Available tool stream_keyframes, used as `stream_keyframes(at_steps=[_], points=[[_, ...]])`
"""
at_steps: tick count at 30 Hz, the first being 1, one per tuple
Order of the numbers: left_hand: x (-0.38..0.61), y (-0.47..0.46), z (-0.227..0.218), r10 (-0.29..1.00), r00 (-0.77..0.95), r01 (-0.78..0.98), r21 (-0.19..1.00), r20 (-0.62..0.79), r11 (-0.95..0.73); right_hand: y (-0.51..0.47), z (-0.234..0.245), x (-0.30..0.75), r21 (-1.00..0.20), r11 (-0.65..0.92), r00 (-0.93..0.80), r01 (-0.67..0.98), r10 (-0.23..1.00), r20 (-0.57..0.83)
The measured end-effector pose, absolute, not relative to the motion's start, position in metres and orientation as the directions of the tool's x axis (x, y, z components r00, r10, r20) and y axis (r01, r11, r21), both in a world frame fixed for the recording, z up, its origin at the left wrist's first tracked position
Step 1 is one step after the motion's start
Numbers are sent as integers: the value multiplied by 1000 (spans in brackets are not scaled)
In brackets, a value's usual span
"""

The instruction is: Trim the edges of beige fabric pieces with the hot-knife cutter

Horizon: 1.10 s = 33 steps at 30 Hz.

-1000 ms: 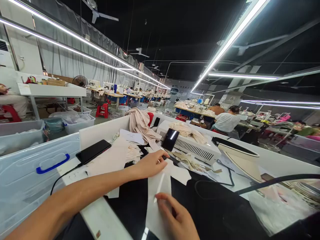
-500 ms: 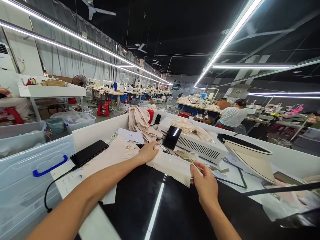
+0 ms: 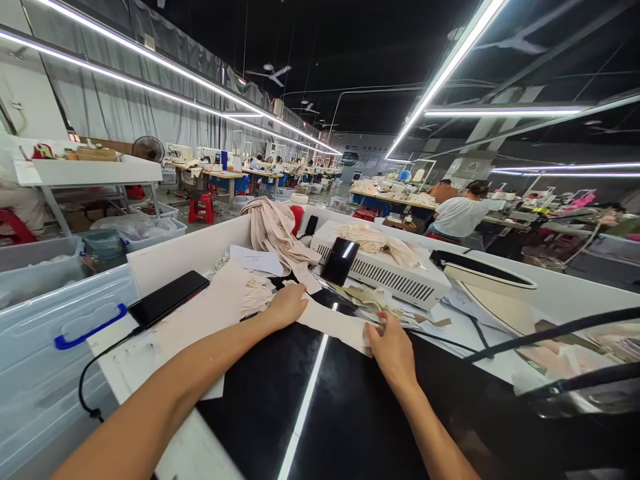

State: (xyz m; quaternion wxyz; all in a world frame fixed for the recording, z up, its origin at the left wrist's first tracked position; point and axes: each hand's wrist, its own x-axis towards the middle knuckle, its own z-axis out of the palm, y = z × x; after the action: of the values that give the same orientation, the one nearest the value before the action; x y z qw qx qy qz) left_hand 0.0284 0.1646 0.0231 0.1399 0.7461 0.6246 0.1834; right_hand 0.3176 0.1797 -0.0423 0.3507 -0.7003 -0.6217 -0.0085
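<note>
A pale cream strip of cloth (image 3: 336,324) spreads out over a glossy black work surface (image 3: 270,407). Its outline curves gently.

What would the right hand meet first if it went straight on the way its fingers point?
The right hand would probably meet the khaki fabric scraps just ahead, before the white vented box; exact depth is unclear.

The pale strip (image 3: 336,324) looks matt and cloth-like, the black tabletop (image 3: 270,403) glossy.
</note>
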Motion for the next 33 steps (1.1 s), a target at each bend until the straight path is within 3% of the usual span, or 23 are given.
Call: stream_keyframes(at_steps=[5, 13, 18, 26, 33], points=[[33, 157, 29, 986, 131, 922, 353, 104, -160, 160, -28, 313, -367, -44, 204, 929, 889, 410], [40, 139, 38, 959, 224, 943, 211, 172, -258, 137, -8, 296, -63, 107, -77, 992, 929, 362], [41, 135, 30, 950, 287, 934, 182, 126, -306, 135, -11, 288, 62, 88, -101, 994, 960, 261], [32, 141, 29, 944, 312, 923, 204, 103, -327, 124, -13, 281, 126, 73, -100, 989, 970, 223], [12, 134, 37, 925, 343, 881, 287, 162, -376, 115, -18, 281, 73, 108, -125, 991, 949, 289]])
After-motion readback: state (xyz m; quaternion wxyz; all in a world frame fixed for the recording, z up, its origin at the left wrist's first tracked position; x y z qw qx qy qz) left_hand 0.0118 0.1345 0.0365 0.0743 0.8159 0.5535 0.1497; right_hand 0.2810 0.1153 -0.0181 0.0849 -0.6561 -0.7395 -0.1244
